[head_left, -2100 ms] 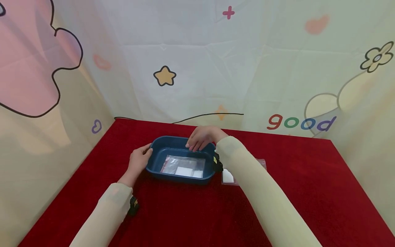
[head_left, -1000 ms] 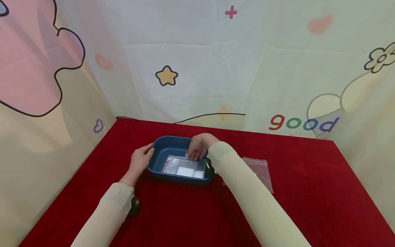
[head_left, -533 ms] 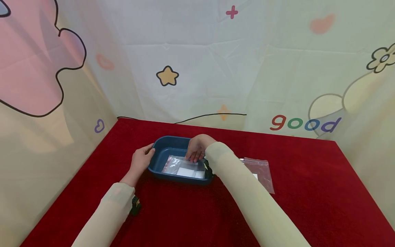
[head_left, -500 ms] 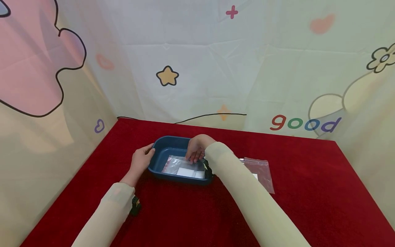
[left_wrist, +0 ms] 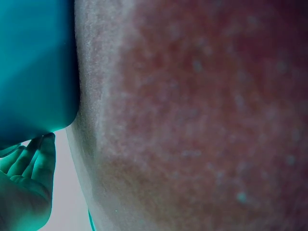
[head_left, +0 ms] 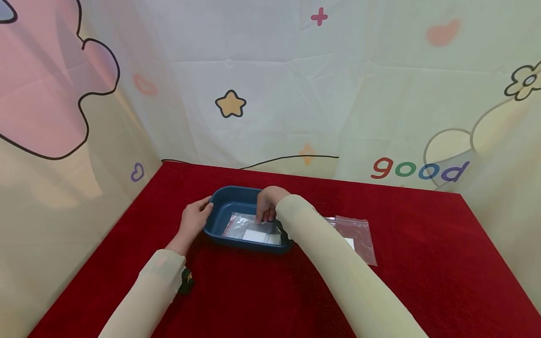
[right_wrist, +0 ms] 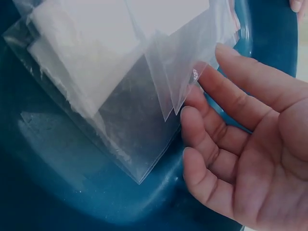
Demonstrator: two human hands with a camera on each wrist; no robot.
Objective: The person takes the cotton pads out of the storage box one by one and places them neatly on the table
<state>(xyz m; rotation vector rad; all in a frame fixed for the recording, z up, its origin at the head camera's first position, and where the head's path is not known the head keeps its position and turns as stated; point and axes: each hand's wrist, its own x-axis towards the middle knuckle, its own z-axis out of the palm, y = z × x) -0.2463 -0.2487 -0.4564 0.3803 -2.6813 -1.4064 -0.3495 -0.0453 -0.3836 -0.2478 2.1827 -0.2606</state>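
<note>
Right hand: the right hand (head_left: 268, 203) is down inside the tray (head_left: 236, 195) at the bags (head_left: 241, 225); two seconds earlier it hung higher, near the back rim.
Meaning: the reach appears to be over, and the work looks to have come to the plastic itself.
Right fingers: thumb (right_wrist: 240, 65) and index tips meet the bags' clear edges, the others curl loosely beside them; whether the film is pinched, I cannot tell.
Bags: directly under the right fingertips, layered on the tray floor; white pieces (head_left: 255, 235) inside lie on the person's side of those tips, the red-lined edge to their left.
Left hand: the left hand (head_left: 194, 219) grips the tray's left end, thumb over the rim, as it did earlier.
Edges: the back rim stands just behind the right fingers; the right end wall is close by the wrist, partly hidden.
Open room: above the right knuckles, and over the tray floor leftward toward the left thumb.
Outside bags: more plastic, the outside bags (head_left: 357, 239), lies right of the right fingers on red cloth (head_left: 253, 291); the sleeve (head_left: 334, 253), having shifted left, covers less of it.
</note>
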